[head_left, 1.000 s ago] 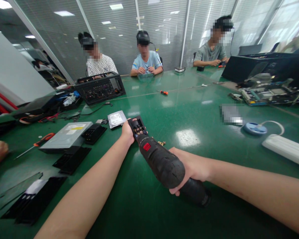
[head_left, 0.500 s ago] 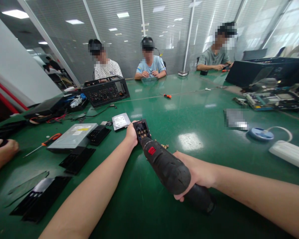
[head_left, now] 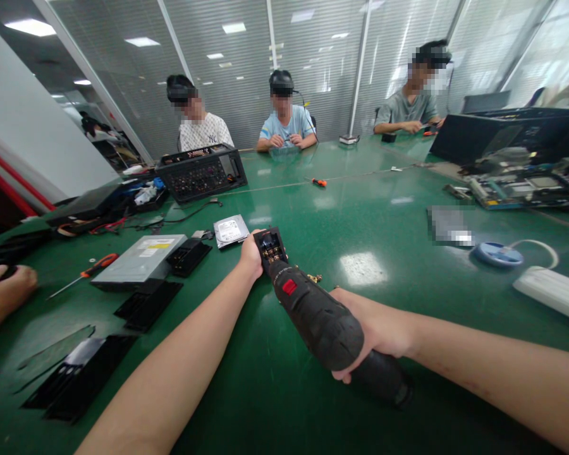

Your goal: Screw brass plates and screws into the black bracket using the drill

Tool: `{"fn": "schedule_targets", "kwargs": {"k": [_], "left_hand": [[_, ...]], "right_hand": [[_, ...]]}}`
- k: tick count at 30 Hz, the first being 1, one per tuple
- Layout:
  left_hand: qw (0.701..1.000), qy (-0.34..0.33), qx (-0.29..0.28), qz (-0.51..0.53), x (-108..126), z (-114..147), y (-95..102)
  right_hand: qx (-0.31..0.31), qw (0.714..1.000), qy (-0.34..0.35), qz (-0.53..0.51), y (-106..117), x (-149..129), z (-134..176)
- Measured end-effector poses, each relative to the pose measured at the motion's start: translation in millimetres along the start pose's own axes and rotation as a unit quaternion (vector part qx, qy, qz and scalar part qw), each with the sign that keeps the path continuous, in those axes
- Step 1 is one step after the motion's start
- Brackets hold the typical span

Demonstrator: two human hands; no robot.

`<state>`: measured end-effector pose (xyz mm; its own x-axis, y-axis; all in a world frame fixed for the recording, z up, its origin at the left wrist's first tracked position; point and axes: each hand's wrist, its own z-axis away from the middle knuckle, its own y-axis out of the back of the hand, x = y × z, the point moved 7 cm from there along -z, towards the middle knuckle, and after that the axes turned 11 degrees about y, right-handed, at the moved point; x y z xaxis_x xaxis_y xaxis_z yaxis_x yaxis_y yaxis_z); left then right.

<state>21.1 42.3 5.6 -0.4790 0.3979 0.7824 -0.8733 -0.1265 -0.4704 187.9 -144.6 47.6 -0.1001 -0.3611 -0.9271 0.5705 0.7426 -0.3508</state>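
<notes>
My right hand (head_left: 360, 328) is wrapped round the grip of a black cordless drill (head_left: 313, 313) with a red switch on top. The drill's nose points away from me, up against a small black box-like part (head_left: 269, 243) with brass-coloured pieces inside; the bit's tip is hidden. My left hand (head_left: 252, 256) grips that part by its left side on the table. A few small brass-coloured pieces (head_left: 315, 278) lie just right of the drill's nose. Behind my left hand lies a hard drive (head_left: 230, 231), label up.
Left of my arm lie an optical drive (head_left: 142, 259), a screwdriver (head_left: 83, 276) and black plastic pieces (head_left: 90, 379). A co-worker's hand (head_left: 9, 291) is at the left edge. To the right are a power strip (head_left: 554, 294) and circuit boards (head_left: 516, 186). Three people sit opposite.
My hands, the drill and the black part stay almost where they were. Only a slight shift of the whole view shows.
</notes>
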Motion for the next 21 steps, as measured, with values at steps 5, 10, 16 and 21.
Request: {"fn": "schedule_targets", "kwargs": {"k": [5, 10, 16, 21], "left_hand": [[1.000, 0.009, -0.001, 0.000, -1.2, -1.8, 0.9], [1.000, 0.013, 0.002, 0.017, -3.0, -4.9, 3.7], [0.993, -0.038, 0.058, 0.094, -2.0, -5.6, 10.9], [0.995, -0.048, 0.055, 0.070, 0.1, -5.9, 9.7]], "right_hand": [[0.002, 1.000, -0.006, -0.002, 0.0, 0.4, 0.5], [-0.007, 1.000, 0.007, -0.002, 1.0, 1.6, 1.5], [-0.037, 0.998, 0.031, -0.034, 24.8, 0.9, 5.2], [0.014, 0.996, 0.077, 0.052, 40.0, -19.4, 15.3]]}}
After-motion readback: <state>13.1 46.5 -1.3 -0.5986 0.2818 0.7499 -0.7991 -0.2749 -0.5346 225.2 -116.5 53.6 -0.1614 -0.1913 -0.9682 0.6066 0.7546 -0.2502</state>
